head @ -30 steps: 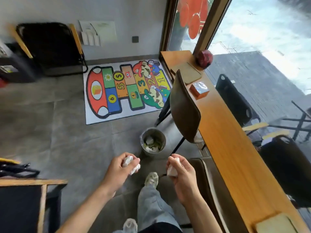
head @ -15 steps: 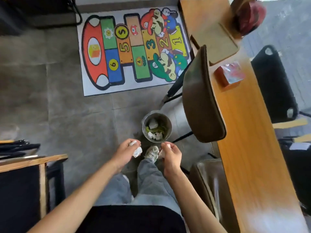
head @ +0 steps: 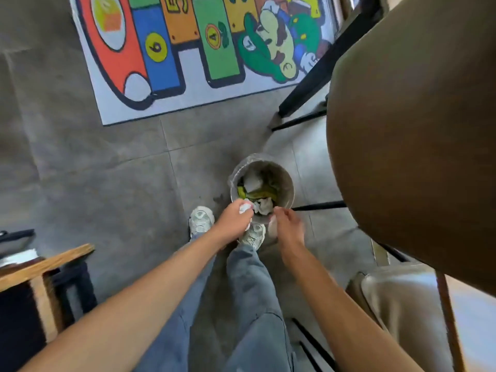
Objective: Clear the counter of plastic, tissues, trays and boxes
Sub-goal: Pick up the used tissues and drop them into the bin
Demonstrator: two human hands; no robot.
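1. Left hand (head: pixel 234 218): fingers curled round a crumpled tissue (head: pixel 245 208), held at the near rim of the bin (head: pixel 287 181).
2. Right hand (head: pixel 288 225): fingers loosely bent at the near rim of the bin, just beside the left hand; a pale wad (head: pixel 272 228) showed under the palm, but whether it was gripped could not be told.
3. Bin: round, metal, lined with clear plastic, standing on the grey tiled floor (head: pixel 94 183); it held white tissues and yellow-green scraps.
4. Shoes (head: pixel 200 220): pale, just short of the bin.
5. Chair back (head: pixel 416 130): brown, right of the bin.
6. Play mat (head: pixel 188 49): coloured, numbered, beyond the bin.
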